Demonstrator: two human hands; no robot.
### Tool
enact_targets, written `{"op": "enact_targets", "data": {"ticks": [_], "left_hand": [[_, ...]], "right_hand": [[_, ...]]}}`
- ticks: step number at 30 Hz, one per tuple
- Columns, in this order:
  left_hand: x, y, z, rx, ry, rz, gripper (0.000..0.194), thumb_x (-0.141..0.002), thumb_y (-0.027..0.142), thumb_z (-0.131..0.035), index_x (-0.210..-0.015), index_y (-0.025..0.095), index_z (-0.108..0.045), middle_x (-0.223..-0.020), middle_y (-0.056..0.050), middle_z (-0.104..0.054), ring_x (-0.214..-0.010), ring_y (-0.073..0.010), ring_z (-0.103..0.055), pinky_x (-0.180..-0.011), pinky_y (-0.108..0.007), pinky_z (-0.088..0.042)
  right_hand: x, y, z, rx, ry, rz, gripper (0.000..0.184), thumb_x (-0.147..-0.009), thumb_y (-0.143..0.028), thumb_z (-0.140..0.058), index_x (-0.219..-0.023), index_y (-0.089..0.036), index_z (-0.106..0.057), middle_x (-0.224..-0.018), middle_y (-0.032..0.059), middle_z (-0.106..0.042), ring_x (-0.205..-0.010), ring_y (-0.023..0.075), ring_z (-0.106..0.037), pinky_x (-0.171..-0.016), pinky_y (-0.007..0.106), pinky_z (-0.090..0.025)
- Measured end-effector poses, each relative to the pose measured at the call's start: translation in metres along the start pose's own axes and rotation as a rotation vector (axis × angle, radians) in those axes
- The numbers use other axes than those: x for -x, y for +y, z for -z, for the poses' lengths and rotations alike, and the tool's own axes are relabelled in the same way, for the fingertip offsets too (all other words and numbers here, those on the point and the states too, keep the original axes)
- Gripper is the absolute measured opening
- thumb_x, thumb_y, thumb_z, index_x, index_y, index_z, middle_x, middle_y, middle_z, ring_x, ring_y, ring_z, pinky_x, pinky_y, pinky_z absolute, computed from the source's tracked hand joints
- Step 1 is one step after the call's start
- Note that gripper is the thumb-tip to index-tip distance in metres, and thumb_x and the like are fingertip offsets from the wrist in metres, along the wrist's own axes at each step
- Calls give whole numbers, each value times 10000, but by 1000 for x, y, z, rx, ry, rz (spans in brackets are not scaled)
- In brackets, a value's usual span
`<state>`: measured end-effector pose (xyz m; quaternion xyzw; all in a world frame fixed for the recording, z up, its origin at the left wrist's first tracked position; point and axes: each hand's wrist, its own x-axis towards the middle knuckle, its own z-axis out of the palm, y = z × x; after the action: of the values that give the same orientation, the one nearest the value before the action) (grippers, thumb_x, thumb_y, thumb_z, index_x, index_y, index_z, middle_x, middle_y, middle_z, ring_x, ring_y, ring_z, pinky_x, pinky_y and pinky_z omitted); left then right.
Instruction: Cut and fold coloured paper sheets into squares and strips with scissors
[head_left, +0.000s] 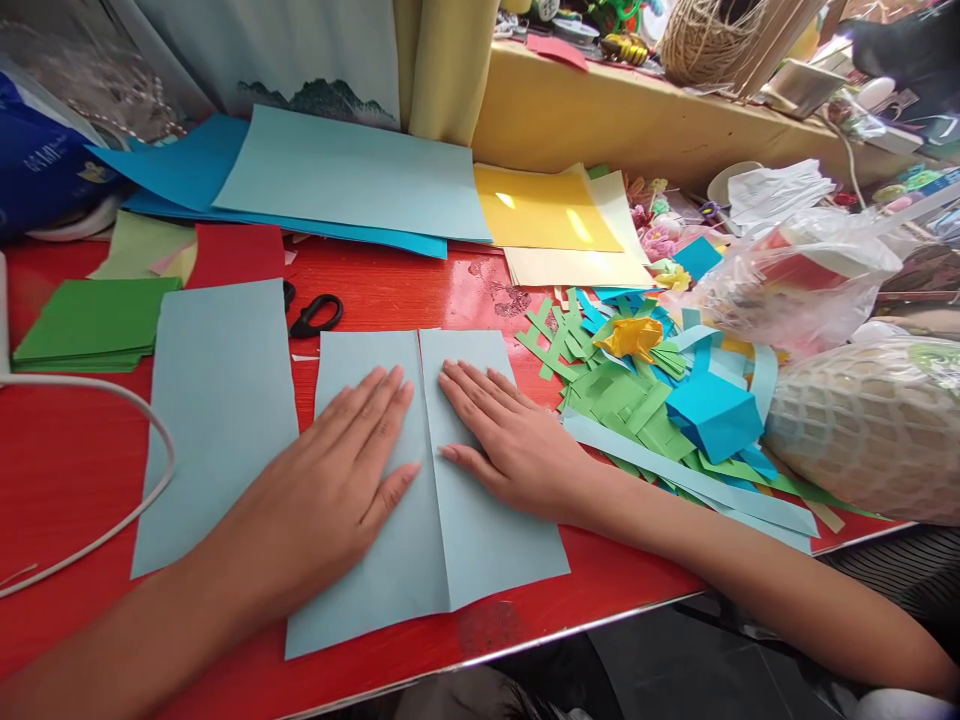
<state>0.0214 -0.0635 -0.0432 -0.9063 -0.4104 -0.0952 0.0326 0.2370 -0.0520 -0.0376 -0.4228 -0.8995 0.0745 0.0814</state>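
Observation:
A light blue sheet of paper lies on the red table, with a crease running down its middle from the far edge to the near edge. My left hand rests flat on the part left of the crease, fingers stretched out and pointing away. On the right part lies my right hand, also flat, its fingers pointing to the far left. Another light blue sheet is on the table left of the creased one. Black-handled scissors lie beyond the creased sheet, their blades hidden.
Green squares are stacked at the left, near a white cable. Blue sheets and yellow paper lie along the back. Paper scraps heap at the right, beside a net-wrapped object. The table edge is close in front.

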Motion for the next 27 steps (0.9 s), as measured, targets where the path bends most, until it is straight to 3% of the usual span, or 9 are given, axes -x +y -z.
{"op": "enact_targets", "data": {"ticks": [4,20,27], "left_hand": [[4,6,-6,-23,-58,1,613,-930,426,-250,-1420,57,-234,-1495,-121,-218,-1380,-229,-161,-1114,-408,-220],[7,16,-7,-14,-6,78,613,-929,402,-231,-1399,11,-271,-1476,-172,-245,-1369,-271,-194,-1097,-455,-241],[-1,8,-2,-8,18,46,598,-940,387,-232,-1395,1,-269,-1474,-178,-253,-1368,-257,-198,-1108,-425,-241]], "right_hand": [[-1,0,-1,24,-27,-26,652,-942,-481,-237,-1420,-38,-245,-1488,123,-199,-1383,206,-130,-1142,381,-149],[1,-4,-1,31,-20,-66,653,-945,-479,-214,-1426,-37,-228,-1496,121,-169,-1385,202,-127,-1143,366,-145],[-11,14,2,91,13,-14,666,-934,-512,-251,-1419,-57,-250,-1489,109,-199,-1384,196,-122,-1142,382,-142]]}}
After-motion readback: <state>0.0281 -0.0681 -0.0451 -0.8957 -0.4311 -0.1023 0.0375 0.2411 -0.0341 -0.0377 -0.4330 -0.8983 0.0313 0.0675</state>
